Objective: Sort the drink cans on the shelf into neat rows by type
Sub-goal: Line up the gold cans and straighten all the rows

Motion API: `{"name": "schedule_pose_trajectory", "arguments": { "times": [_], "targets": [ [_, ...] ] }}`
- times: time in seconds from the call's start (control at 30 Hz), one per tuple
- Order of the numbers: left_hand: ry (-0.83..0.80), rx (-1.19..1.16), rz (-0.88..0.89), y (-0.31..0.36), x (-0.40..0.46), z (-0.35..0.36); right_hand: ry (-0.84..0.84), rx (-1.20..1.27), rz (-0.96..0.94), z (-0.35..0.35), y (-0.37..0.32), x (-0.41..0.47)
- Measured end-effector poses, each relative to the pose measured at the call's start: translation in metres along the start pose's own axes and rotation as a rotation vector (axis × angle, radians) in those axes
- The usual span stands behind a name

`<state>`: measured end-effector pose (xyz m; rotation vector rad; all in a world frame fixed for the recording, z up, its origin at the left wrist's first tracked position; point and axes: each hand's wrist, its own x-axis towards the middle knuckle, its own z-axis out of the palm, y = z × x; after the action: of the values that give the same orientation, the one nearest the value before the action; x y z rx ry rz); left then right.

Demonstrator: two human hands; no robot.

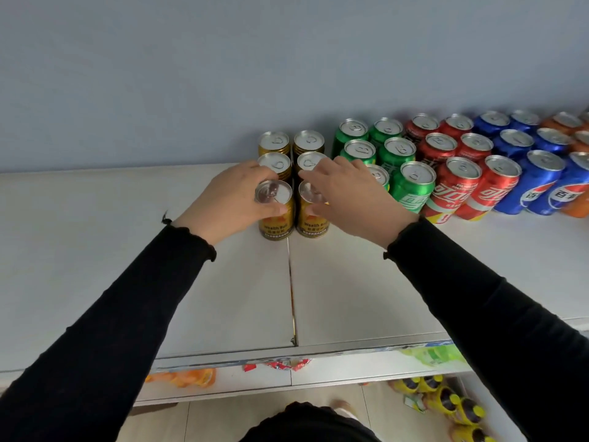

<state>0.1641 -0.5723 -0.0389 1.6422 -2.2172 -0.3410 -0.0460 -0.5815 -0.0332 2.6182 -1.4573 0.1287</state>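
Gold cans stand in two short rows on the white shelf (95,250). My left hand (229,202) wraps the left front gold can (276,224) from its left side. My right hand (350,199) grips the right front gold can (312,223) from the right, covering part of its lid. To the right stand rows of green cans (412,186), red cans (455,186), blue cans (535,183) and orange cans (577,205), all upright against the blue-grey wall.
A seam (291,298) runs down the shelf top toward its front edge (287,355). Below, a lower shelf holds coloured packets (188,378), and yellow-capped bottles (446,400) stand lower right. Bare shelf lies left of the gold cans.
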Motion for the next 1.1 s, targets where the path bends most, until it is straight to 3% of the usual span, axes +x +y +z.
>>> {"name": "schedule_pose_trajectory", "arguments": {
  "times": [0.3, 0.43, 0.5, 0.6, 1.1],
  "targets": [
    [-0.035, 0.030, -0.074, 0.005, -0.001, -0.003, -0.054, -0.015, -0.066, 0.002, 0.017, 0.012],
    [-0.018, 0.023, -0.100, 0.003, 0.013, -0.022, -0.050, 0.177, -0.075, -0.024, 0.041, 0.025],
    [0.012, 0.103, -0.084, 0.002, 0.031, -0.028, -0.010, 0.108, -0.032, -0.031, 0.050, 0.041],
    [-0.035, 0.193, -0.103, 0.004, 0.057, -0.022, -0.083, -0.046, -0.016, -0.025, 0.048, 0.062],
    [-0.069, 0.256, -0.128, -0.003, 0.079, -0.007, -0.192, -0.013, -0.079, -0.013, 0.046, 0.075]
  ]
}}
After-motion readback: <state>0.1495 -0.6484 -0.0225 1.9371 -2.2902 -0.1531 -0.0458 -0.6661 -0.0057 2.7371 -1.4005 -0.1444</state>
